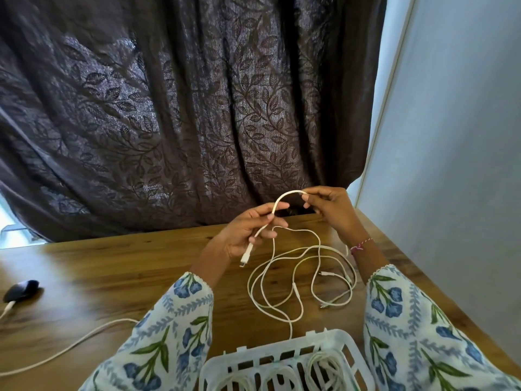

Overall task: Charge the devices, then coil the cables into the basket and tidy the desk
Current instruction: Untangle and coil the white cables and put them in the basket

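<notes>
A white cable [277, 203] arches between my two hands above the wooden desk [112, 277]. My left hand [248, 230] grips it near its plug end, and the connector hangs down below my palm. My right hand [328, 207] pinches the cable at the top of the arch. The rest of the cable lies in loose tangled loops [298, 283] on the desk beneath my hands. A white plastic slatted basket [284, 348] stands at the near edge, with coiled white cables [324, 368] inside.
A small dark device [19, 289] lies at the far left of the desk with a white cable [70, 345] plugged into it, trailing toward me. A dark leaf-patterned curtain [183, 108] hangs behind the desk. A pale wall [451, 136] stands on the right.
</notes>
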